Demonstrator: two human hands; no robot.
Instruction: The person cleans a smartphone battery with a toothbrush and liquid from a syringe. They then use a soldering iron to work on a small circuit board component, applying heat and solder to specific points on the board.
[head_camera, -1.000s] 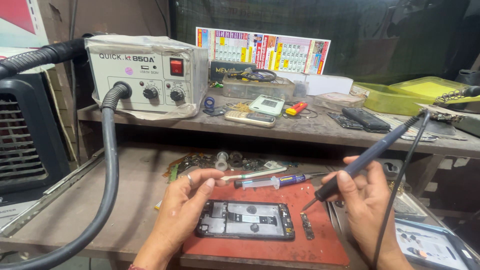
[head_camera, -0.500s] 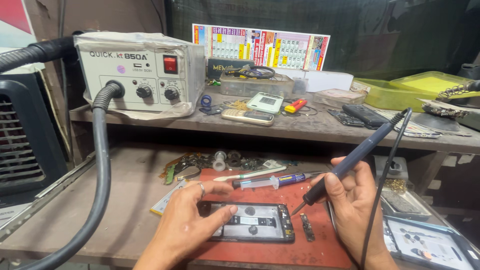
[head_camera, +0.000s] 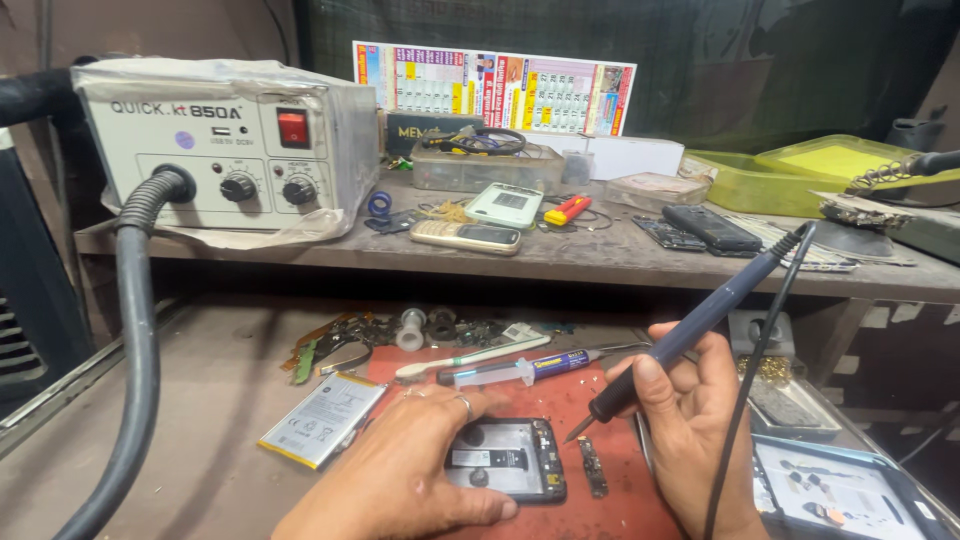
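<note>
Down on the worktop (head_camera: 200, 440), my left hand (head_camera: 400, 480) lies flat over the opened phone body (head_camera: 510, 458), fingers spread and pressing it against the red mat (head_camera: 610, 400); nothing is pinched in that grip. My right hand (head_camera: 690, 420) has its grip pressed together around the dark soldering iron (head_camera: 690, 325), held like a pen, tilted, its tip just beside the phone body's right edge and above a small narrow circuit strip (head_camera: 593, 467) lying on the mat. A syringe with a blue label (head_camera: 520, 370) and a white brush (head_camera: 460, 360) lie just behind the phone body. A flat battery (head_camera: 322, 418) rests to the left, partly off the mat. On the shelf (head_camera: 560, 255) above stand a grey rework station (head_camera: 225, 150) with its black hose (head_camera: 135, 340), and a small keypad phone (head_camera: 466, 236).
</note>
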